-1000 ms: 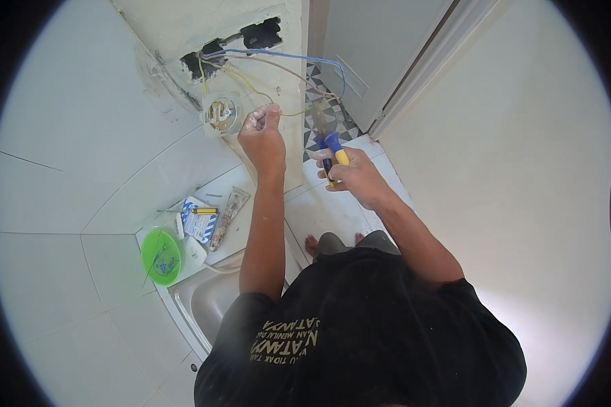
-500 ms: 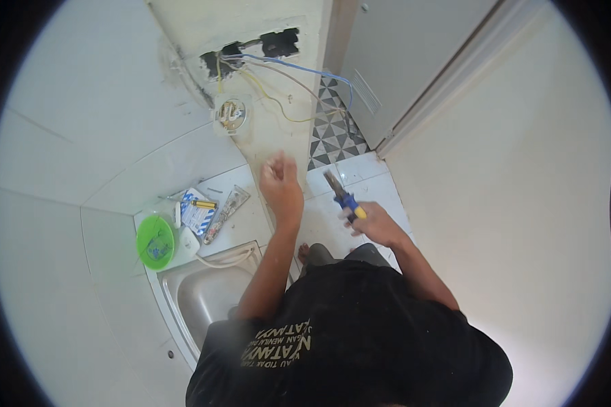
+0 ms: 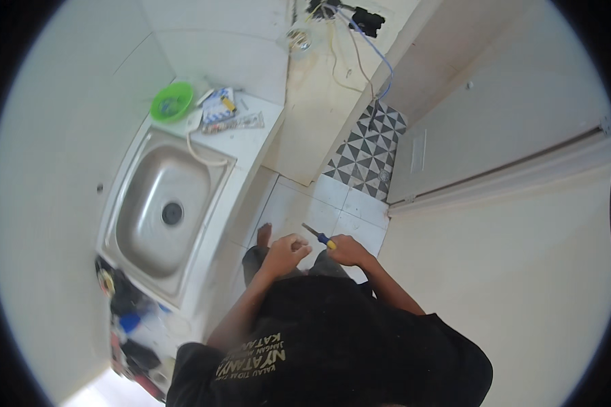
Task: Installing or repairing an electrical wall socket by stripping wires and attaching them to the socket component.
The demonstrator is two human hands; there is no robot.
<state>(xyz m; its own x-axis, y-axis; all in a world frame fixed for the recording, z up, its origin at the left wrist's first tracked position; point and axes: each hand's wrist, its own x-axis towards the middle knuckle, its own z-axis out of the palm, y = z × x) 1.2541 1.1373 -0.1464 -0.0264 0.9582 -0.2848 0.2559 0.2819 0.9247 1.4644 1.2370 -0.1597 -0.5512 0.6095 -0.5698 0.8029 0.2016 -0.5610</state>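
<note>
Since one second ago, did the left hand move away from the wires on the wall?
Yes. The left hand was up at the wall wires; now it is down by the waist, beside the right hand holding the screwdriver.

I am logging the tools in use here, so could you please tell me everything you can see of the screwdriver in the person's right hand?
The screwdriver is small, with a thin dark shaft and a blue handle carrying a yellow patch; the handle looks like plastic. The right hand grips the handle, so most of it is hidden. The shaft sticks out toward the upper left, tilted, over the white floor tiles. Its tip is too small to tell the type. The left hand is close beside it, loosely closed, apparently not touching it.
</note>
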